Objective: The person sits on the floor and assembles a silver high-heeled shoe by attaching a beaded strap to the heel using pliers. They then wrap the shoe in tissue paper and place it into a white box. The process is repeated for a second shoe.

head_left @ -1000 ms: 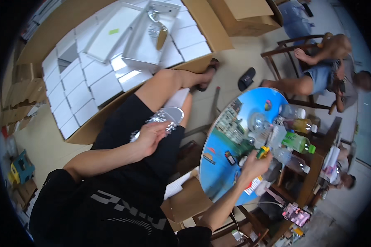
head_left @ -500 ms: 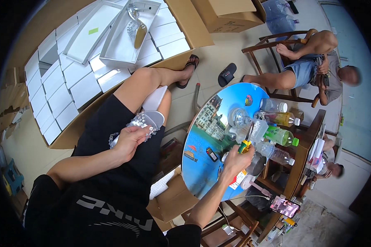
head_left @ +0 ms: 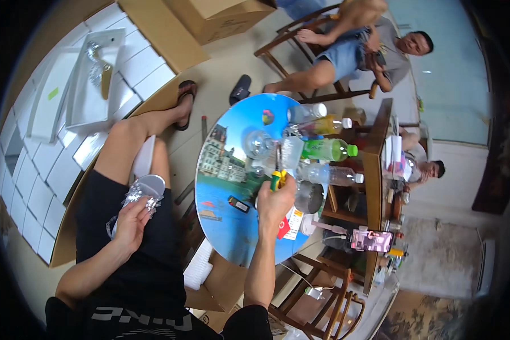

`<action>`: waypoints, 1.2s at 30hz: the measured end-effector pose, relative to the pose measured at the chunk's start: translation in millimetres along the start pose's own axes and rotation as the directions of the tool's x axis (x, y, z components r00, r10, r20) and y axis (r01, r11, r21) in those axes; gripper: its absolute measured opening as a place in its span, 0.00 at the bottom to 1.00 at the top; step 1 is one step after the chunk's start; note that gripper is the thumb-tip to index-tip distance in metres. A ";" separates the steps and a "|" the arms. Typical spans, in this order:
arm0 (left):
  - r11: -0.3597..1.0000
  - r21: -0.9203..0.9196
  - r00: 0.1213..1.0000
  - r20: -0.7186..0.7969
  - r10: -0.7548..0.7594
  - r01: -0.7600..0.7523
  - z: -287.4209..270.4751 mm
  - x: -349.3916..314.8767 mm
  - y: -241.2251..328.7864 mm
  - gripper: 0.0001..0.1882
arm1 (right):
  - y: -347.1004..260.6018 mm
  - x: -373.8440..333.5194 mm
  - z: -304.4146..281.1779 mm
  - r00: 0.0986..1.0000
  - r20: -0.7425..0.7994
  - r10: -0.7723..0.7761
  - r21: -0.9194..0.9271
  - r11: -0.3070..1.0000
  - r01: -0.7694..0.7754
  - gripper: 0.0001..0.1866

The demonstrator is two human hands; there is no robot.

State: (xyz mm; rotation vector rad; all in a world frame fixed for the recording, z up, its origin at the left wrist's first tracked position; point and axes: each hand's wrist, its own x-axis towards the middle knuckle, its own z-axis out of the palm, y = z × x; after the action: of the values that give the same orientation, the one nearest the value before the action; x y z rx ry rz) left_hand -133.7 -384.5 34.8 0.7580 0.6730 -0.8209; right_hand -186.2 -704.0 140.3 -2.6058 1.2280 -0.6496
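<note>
My left hand (head_left: 131, 224) is closed on a silver beaded sandal (head_left: 152, 185), held over my lap with its clear, sparkling beads gathered around my fingers. Above the round blue picture-topped table (head_left: 215, 187), my right hand (head_left: 276, 201) grips a tool with a green and yellow handle (head_left: 277, 179). Its slim metal tip points toward the far side of the table, near a clear plastic tub (head_left: 292, 152). A similar sandal (head_left: 106, 82) with a tan sole lies in an open white box (head_left: 71, 110) at the far left.
Several bottles, among them a green one (head_left: 328, 149), crowd the table's right side. A small black device (head_left: 238, 204) lies near the middle. A phone (head_left: 372, 240) stands lit at the right. White boxes fill a large carton (head_left: 73, 249) at left. One person (head_left: 345, 56) sits beyond the table.
My view has swung to the right, so the scene sits further left in the picture. Both hands keep their holds on the sandal and the tool.
</note>
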 end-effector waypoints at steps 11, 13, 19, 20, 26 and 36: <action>0.939 0.342 0.999 0.034 -0.034 0.021 6.8 -17.6 -8.3 0.08 | 0.7 -0.3 -4.2 0.999 0.000 -0.052 -0.022 0.998 0.052 0.21; 0.935 0.356 1.000 0.020 -0.021 0.012 7.2 -15.3 -8.4 0.08 | 3.0 1.5 -3.9 0.999 0.001 -0.053 -0.015 0.998 0.053 0.22; 0.938 0.345 0.998 0.035 -0.060 0.045 3.9 -15.9 -9.9 0.08 | 5.2 1.2 -2.6 0.999 0.006 -0.038 -0.006 0.999 0.038 0.22; 0.939 0.341 0.998 0.032 -0.058 0.044 4.1 -16.9 -8.9 0.07 | 2.6 1.3 -2.3 0.999 0.008 -0.038 -0.011 0.999 0.038 0.22; 0.941 0.335 0.996 0.066 -0.065 0.039 -6.8 -11.0 -15.9 0.07 | 3.3 -0.4 -2.9 1.000 0.003 -0.021 -0.015 1.000 0.021 0.24; 0.934 0.355 0.997 0.057 -0.060 0.036 -7.1 -12.9 -13.4 0.09 | -4.2 -1.6 -1.0 1.000 -0.008 -0.007 -0.024 1.000 0.007 0.23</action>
State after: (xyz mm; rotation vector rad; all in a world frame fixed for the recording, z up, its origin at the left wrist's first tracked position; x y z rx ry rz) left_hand -153.0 -380.0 36.4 1.0376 0.4887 -1.0237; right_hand -184.6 -700.1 142.2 -2.6300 1.2371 -0.6509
